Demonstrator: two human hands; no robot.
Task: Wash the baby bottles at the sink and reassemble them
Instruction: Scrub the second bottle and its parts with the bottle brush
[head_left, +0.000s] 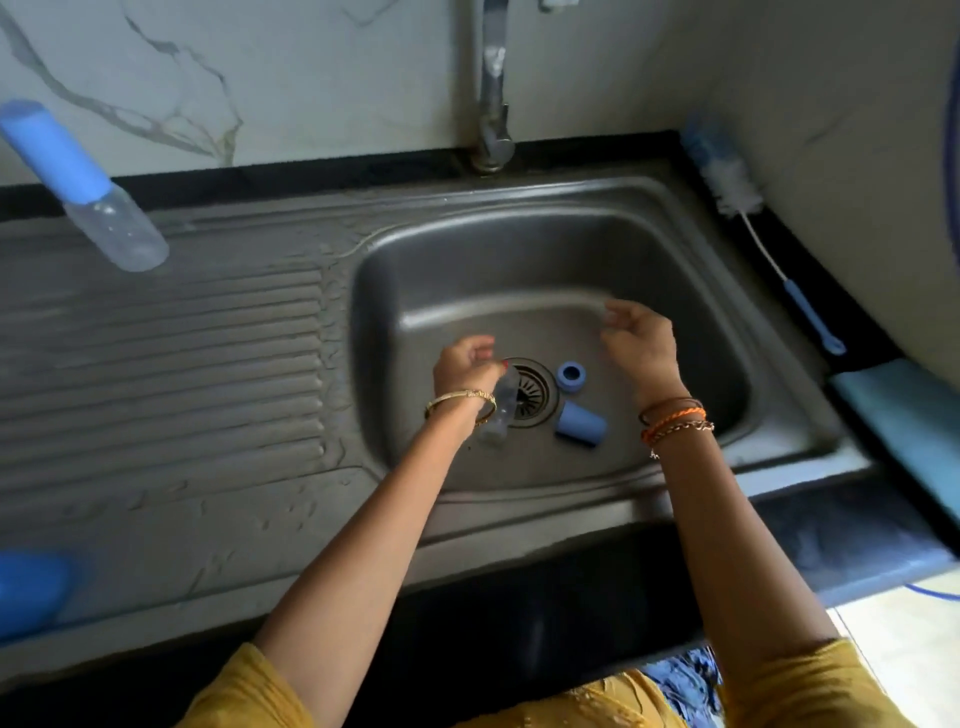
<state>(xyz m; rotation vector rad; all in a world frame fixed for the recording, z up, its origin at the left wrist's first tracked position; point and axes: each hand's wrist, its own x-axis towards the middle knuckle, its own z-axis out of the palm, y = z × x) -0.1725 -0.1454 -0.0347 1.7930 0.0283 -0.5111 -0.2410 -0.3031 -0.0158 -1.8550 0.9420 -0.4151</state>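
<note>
Two blue caps (581, 422) (no legible writing)

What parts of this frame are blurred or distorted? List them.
Head view: both hands, left hand and right hand, are motion-smeared; the clear bottle is smeared; wide-angle bending tilts the capped bottle; the faucet carries glare.

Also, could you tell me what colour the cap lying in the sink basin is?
Light blue; the cap shows clearly in the head view.
</note>
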